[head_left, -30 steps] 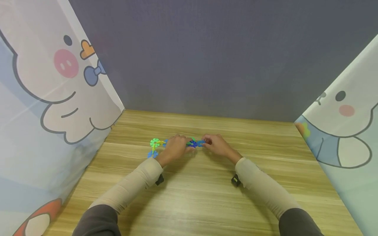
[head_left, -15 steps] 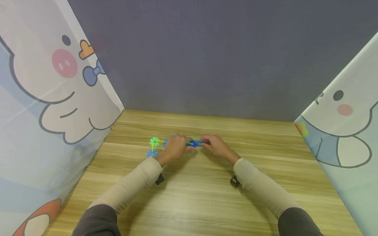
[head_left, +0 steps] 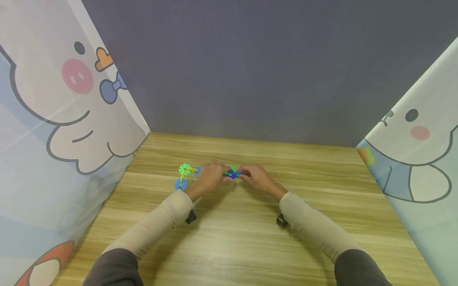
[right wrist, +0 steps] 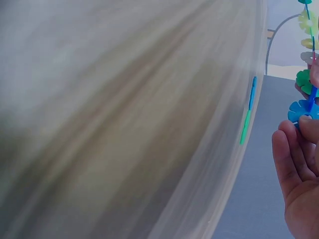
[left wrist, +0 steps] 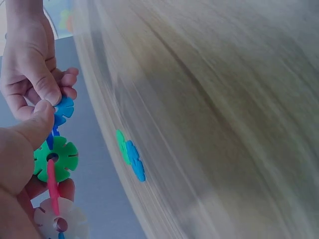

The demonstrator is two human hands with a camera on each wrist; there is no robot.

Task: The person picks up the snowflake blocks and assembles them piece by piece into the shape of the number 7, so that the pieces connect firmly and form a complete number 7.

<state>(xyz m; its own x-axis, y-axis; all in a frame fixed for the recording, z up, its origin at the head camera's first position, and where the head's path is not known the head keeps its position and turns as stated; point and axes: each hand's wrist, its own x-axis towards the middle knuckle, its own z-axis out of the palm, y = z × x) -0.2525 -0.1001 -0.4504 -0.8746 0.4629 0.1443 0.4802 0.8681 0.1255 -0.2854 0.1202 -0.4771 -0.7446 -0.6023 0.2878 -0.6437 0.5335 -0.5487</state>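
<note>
My left hand grips a chain of slotted plastic discs, its thumb by a dark blue disc. In the left wrist view a green disc, an edge-on red disc and a clear whitish disc run along that hand. My right hand pinches a light blue disc at the chain's right end, close to the left thumb. Beyond the left hand the chain carries a bright green disc, yellow discs and a blue disc. The left hand hides the chain's middle.
A joined pair, a green disc and a blue disc, lies on the wooden table near its far side. A grey panel stands behind, with cartoon-printed panels at left and right.
My right hand has moved left, nearer to the left hand, with the light blue disc. The left hand and the chain have shifted slightly left. Both hands keep their hold.
</note>
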